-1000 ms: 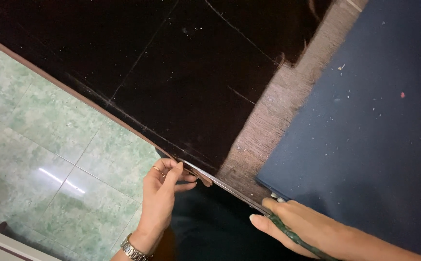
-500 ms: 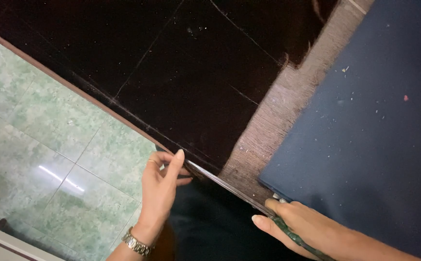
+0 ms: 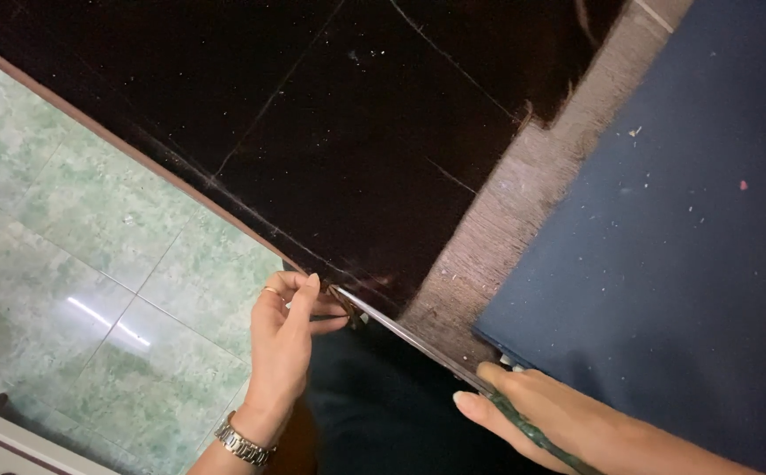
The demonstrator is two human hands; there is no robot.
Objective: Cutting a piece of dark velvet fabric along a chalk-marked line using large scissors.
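View looking down from the person's head. Nearest, at the bottom right, the right hand (image 3: 552,415) lies flat with its fingers spread along the near edge of a table, holding nothing; a thin green band crosses its wrist. To its left, the left hand (image 3: 284,339), wearing a metal wristwatch (image 3: 244,445) and a ring, pinches a small dark object, too small to identify, against the thin shiny metal edge strip (image 3: 405,332). The strip runs diagonally from the left hand down-right to the right hand, so both hands sit at opposite ends of it. Beyond lies the glossy black scratched tabletop (image 3: 356,132), then a grey-brown bare wooden band (image 3: 524,202) and a dark blue mat (image 3: 682,229). Green marbled floor tiles (image 3: 75,229) fill the left.
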